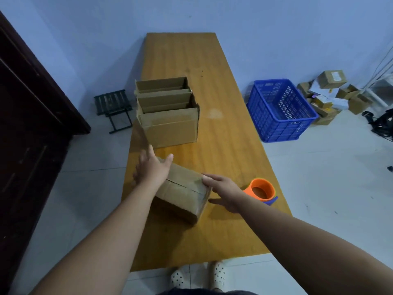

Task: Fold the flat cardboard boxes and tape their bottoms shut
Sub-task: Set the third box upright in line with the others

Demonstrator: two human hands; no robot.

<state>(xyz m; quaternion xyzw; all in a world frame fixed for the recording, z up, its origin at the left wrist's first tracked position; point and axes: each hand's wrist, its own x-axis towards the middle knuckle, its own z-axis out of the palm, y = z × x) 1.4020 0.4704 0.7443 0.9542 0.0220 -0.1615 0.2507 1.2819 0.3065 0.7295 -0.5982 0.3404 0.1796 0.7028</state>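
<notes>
Box bottom-up at 6 o'clock end of table, seam taped. Left hand at box's 10 o'clock edge, right hand at 3 o'clock end; fingers straight, thumbs spread. Cardboard likely light, stiff: grasp opposite ends.

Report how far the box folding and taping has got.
Done: open-topped brown cardboard boxes stand erected on the wooden table. In hand: the left hand and right hand rest on an upturned brown box whose bottom seam looks taped; the orange tape dispenser sits beside it. Left: no flat boxes show.
</notes>
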